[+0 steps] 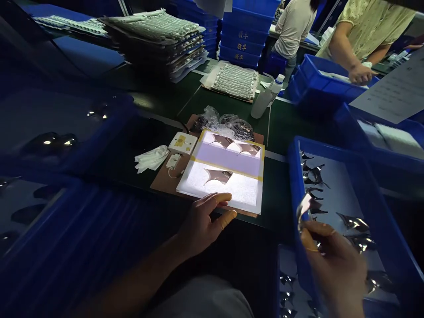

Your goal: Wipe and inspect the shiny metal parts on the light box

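My right hand (pixel 334 260) pinches a small, shiny, curved metal piece (pixel 305 207) over the left side of a blue bin (pixel 293 176). More curved metal pieces (pixel 354 223) lie on the bin's pale lining. My left hand (pixel 207 221) hovers by the front edge of a lit white panel (pixel 243 194), thumb and fingers apart, holding nothing. Yellow covers wrap the fingertips of both hands. On the panel are printed dark shapes (pixel 217 176) with pointed corners, and a lilac band crosses it.
Left of the panel sit a white switch box (pixel 182 143) and a crumpled tissue (pixel 152 159). Behind it are clear plastic wrap (pixel 228 123) and a bottle (pixel 265 99). Stacked trays (pixel 159 39) stand back left. A co-worker's hand (pixel 362 73) reaches over another blue bin (pixel 308 70).
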Action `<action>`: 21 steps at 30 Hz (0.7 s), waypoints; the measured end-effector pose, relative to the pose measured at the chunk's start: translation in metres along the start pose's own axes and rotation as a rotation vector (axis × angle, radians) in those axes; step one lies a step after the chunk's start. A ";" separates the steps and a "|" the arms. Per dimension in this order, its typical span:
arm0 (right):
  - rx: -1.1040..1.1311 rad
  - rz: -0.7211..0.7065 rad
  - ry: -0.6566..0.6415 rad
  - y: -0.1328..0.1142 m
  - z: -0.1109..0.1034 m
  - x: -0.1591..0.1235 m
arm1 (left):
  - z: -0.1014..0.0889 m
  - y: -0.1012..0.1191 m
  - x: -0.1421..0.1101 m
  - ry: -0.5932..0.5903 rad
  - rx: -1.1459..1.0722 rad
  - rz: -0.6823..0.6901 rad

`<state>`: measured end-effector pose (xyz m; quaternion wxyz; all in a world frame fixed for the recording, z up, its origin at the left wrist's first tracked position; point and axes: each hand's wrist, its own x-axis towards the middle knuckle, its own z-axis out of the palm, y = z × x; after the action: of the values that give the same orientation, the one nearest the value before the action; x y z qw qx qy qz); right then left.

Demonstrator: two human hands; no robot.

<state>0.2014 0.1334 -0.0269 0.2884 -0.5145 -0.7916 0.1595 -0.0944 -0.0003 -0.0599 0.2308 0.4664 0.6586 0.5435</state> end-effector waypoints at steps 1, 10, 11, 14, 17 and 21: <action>0.149 -0.058 -0.047 -0.032 0.022 -0.012 | 0.008 0.003 -0.005 -0.032 -0.110 -0.085; 0.592 -0.206 -0.124 -0.129 0.130 -0.036 | -0.023 0.017 -0.014 -0.151 -0.360 -0.219; 0.591 -0.205 -0.146 -0.129 0.134 -0.035 | -0.029 0.015 -0.011 -0.144 -0.259 -0.144; 0.552 -0.193 -0.246 -0.125 0.142 -0.030 | -0.045 0.001 0.004 -0.092 0.120 0.126; 0.481 -0.068 -0.285 -0.113 0.145 -0.022 | -0.057 -0.022 0.024 -0.122 0.503 0.322; 0.461 0.151 -0.263 -0.104 0.146 -0.005 | -0.066 -0.044 0.046 -0.337 0.785 0.435</action>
<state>0.0374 0.0920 -0.0852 0.2798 -0.4679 -0.7244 0.4219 -0.1855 0.0075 -0.0719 0.0218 0.7268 0.6548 0.2063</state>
